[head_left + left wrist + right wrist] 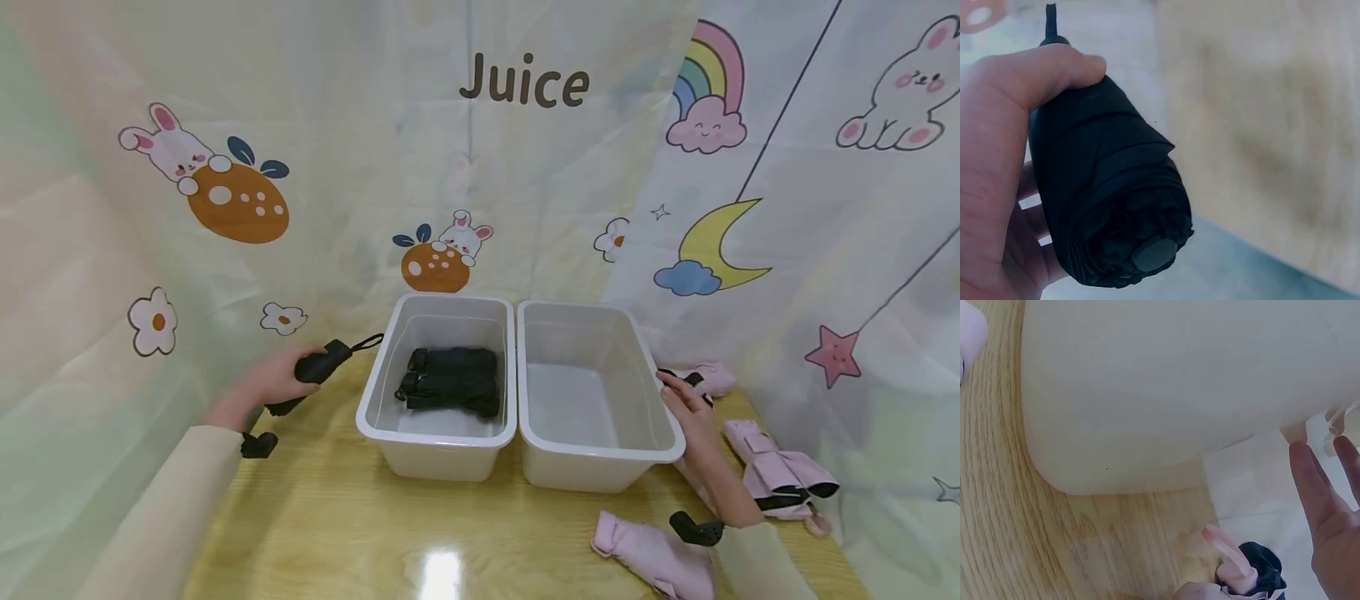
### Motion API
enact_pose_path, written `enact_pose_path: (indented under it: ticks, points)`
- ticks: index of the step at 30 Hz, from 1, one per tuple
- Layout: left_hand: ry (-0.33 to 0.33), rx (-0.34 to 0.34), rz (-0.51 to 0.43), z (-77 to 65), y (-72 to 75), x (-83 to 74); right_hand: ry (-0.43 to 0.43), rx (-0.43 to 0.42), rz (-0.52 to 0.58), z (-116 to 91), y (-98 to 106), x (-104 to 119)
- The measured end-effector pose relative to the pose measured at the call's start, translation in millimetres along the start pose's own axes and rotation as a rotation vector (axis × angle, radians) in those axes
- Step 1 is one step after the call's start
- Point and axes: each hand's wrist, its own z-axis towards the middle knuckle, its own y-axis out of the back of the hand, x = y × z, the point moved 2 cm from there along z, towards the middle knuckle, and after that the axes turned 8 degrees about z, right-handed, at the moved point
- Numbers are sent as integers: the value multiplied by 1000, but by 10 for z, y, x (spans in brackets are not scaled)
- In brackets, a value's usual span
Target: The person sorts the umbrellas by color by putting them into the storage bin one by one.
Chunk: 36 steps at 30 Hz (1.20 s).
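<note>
My left hand (pixel 288 375) grips a folded black umbrella (pixel 1107 169) to the left of the bins, its wrist loop pointing toward the left bin. In the left wrist view the thumb lies across the umbrella and the fingers pass behind it. Folded black umbrellas (pixel 450 379) lie side by side in the left white bin (pixel 442 458). At the right white bin (pixel 585 473), my right hand (pixel 693 425) is against the outer right side near the rim. Its fingers look fairly straight in the right wrist view, the fingertips close to or touching the bin wall (pixel 1147 394).
Folded pink umbrellas lie right of the bins: one in front (pixel 656 554), some at the far right (pixel 780 475), another behind the right hand (pixel 712 379). The bins stand side by side on a wooden table (pixel 337 533). A printed curtain (pixel 337 167) encloses the back and sides.
</note>
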Motion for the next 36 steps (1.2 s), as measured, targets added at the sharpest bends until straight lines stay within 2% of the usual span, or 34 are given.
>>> enact_pose_path:
  ticks: [3, 8, 12, 15, 17, 21, 26, 31, 36]
  points:
    - [-18, -15, -9, 9, 216, -36, 5, 6, -30, -22, -32, 72]
    - [-52, -64, 67, 18, 566, -192, 8, 26, -80, -60, -99, 157]
    - [-109, -96, 160, 80, 830, -445, 8, 42, -76, -50, -40, 96]
    - [-144, -94, 215, 156, 985, -665, 22, 46, -83, -34, 25, 34]
    - [-160, -84, 231, 215, 1059, -802, 29, 47, -79, -28, 49, 4]
    - [-192, -67, 208, 324, 1171, -1065, 32, 60, -62, -5, 42, -12]
    - [-284, -67, 196, 498, 1159, -1389, 22, 76, -49, 19, -1, 12]
    - [-381, -8, 181, 720, 972, -1676, 5, 40, -46, -1, 6, 27]
    - [-403, 49, 173, 892, 810, -1827, -25, 39, -21, -37, 16, 24]
